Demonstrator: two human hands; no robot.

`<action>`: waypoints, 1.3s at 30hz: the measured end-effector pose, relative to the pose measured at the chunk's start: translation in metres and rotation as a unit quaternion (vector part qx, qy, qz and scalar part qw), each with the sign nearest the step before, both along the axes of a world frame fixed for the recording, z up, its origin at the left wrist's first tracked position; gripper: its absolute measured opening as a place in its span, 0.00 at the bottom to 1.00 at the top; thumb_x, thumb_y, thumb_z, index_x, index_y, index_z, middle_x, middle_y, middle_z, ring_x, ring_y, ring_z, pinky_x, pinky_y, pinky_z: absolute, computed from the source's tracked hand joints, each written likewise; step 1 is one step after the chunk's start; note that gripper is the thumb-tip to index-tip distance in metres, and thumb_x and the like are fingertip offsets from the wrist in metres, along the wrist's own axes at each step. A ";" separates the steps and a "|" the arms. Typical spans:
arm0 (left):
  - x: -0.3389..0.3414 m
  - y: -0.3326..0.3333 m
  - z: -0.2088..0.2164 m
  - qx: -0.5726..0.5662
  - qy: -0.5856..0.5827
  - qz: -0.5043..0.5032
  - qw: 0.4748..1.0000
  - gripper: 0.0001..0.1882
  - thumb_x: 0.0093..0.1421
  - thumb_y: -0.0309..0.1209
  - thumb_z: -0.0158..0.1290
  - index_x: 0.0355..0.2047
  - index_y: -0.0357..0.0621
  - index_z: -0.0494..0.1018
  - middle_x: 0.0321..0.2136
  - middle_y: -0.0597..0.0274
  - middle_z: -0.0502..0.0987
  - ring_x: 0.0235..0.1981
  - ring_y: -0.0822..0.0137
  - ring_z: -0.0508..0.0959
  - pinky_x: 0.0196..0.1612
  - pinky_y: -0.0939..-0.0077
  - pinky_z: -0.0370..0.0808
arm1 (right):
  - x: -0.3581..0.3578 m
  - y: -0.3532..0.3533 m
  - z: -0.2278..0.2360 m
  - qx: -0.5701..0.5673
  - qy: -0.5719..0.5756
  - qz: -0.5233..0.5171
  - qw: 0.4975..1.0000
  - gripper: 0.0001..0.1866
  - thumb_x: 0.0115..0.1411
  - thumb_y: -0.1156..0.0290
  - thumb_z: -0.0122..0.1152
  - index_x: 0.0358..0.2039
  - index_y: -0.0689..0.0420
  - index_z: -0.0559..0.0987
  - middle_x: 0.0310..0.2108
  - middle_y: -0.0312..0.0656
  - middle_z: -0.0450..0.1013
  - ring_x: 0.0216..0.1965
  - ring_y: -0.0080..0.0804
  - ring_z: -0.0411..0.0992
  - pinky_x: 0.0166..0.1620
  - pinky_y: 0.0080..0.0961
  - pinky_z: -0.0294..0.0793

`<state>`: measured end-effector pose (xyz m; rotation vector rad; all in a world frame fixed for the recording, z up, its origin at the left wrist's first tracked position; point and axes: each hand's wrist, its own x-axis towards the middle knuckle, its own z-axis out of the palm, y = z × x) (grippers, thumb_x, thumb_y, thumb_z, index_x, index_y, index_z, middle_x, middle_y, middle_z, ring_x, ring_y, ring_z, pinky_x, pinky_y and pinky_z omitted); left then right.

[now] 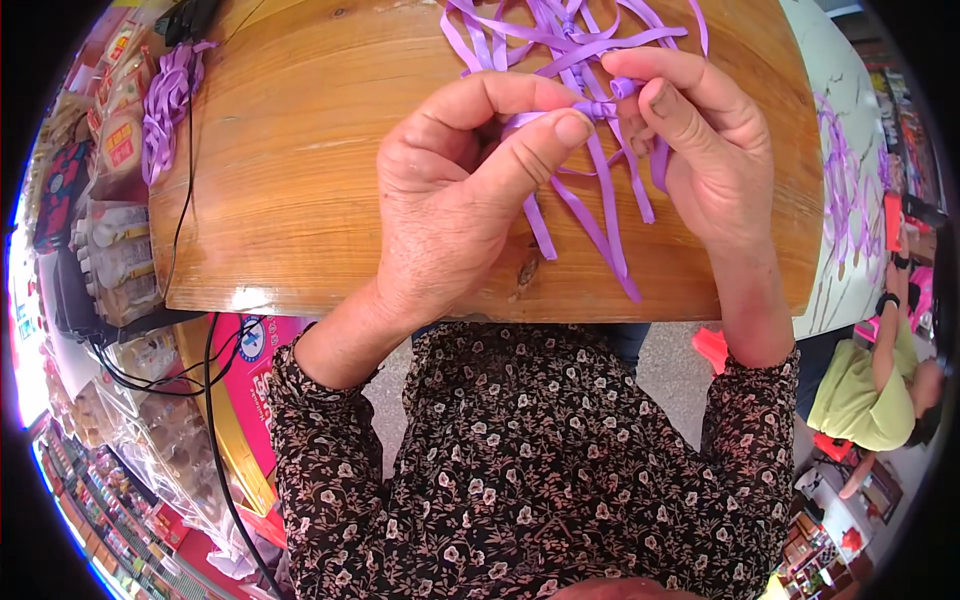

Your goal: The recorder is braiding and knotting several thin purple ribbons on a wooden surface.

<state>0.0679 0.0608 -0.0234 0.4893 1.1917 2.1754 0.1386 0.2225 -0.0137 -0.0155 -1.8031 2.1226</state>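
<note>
Both hands are raised over the wooden table point(290, 130), working on purple ribbon point(597, 109) with a small knot or loop in it. My left hand point(460, 175) pinches the ribbon between thumb and forefinger, just left of the knot. Close beside it, my right hand point(700, 140) holds a curled piece of the same ribbon point(625, 88) between thumb and fingers. Loose ribbon ends point(605, 220) hang below the fingers toward the near table edge. Behind the hands lies a tangle of purple ribbons point(560, 35), partly hidden by the fingers.
A purple ribbon bundle point(172, 110) lies at the table's far left, near a black cable point(190, 150). Packaged goods point(118, 250) crowd the left side. More ribbons point(845, 190) lie on a white marbled surface point(810, 60) at right, where a person in a light green top point(865, 395) sits.
</note>
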 end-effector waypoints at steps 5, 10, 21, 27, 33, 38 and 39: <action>-0.002 0.001 -0.005 0.023 0.016 0.025 0.999 0.07 0.54 0.20 0.55 0.35 0.35 0.73 0.31 0.66 0.75 0.33 0.80 0.73 0.37 0.88 0.71 | 0.002 -0.002 0.002 0.044 0.010 0.019 0.999 0.12 0.58 0.75 0.54 0.42 0.65 0.74 0.32 0.38 0.74 0.29 0.17 0.68 0.32 0.12 0.65; -0.003 0.000 -0.008 0.026 0.005 0.025 0.999 0.08 0.54 0.20 0.55 0.36 0.35 0.73 0.31 0.66 0.75 0.34 0.79 0.73 0.38 0.87 0.70 | 0.001 0.000 -0.002 0.067 0.023 0.013 0.997 0.11 0.56 0.80 0.56 0.41 0.65 0.75 0.34 0.38 0.74 0.32 0.17 0.68 0.34 0.11 0.65; -0.002 0.000 -0.009 0.015 0.026 0.018 0.999 0.08 0.54 0.19 0.55 0.35 0.35 0.73 0.30 0.66 0.75 0.32 0.80 0.73 0.36 0.88 0.70 | 0.000 -0.002 -0.001 0.098 0.040 0.018 0.994 0.10 0.54 0.84 0.55 0.39 0.65 0.76 0.36 0.40 0.73 0.35 0.21 0.69 0.39 0.13 0.68; 0.001 0.003 -0.010 0.002 0.051 0.039 0.998 0.07 0.54 0.19 0.55 0.35 0.35 0.74 0.30 0.67 0.75 0.32 0.80 0.72 0.36 0.88 0.70 | 0.001 0.000 0.000 0.138 0.056 0.031 0.988 0.10 0.54 0.84 0.55 0.38 0.65 0.76 0.36 0.40 0.72 0.37 0.22 0.69 0.40 0.14 0.68; 0.001 0.003 -0.010 -0.006 0.059 0.045 0.997 0.07 0.54 0.19 0.55 0.35 0.35 0.73 0.29 0.67 0.75 0.31 0.81 0.73 0.35 0.89 0.71 | 0.005 -0.006 0.002 0.147 0.041 -0.008 0.988 0.12 0.53 0.85 0.56 0.39 0.65 0.75 0.36 0.40 0.73 0.35 0.22 0.70 0.37 0.13 0.69; 0.002 0.002 -0.008 -0.016 0.068 0.056 0.996 0.07 0.54 0.20 0.55 0.34 0.35 0.73 0.29 0.67 0.75 0.30 0.81 0.73 0.33 0.89 0.71 | 0.004 -0.003 0.001 0.171 0.050 -0.007 0.984 0.12 0.52 0.86 0.56 0.38 0.66 0.75 0.35 0.41 0.73 0.35 0.22 0.70 0.38 0.14 0.70; 0.002 0.002 -0.008 -0.020 0.073 0.058 0.995 0.07 0.54 0.20 0.55 0.34 0.36 0.73 0.29 0.67 0.75 0.29 0.81 0.73 0.33 0.90 0.71 | 0.003 0.000 0.000 0.212 0.074 -0.006 0.974 0.11 0.52 0.86 0.56 0.38 0.66 0.75 0.35 0.42 0.73 0.35 0.23 0.70 0.39 0.14 0.70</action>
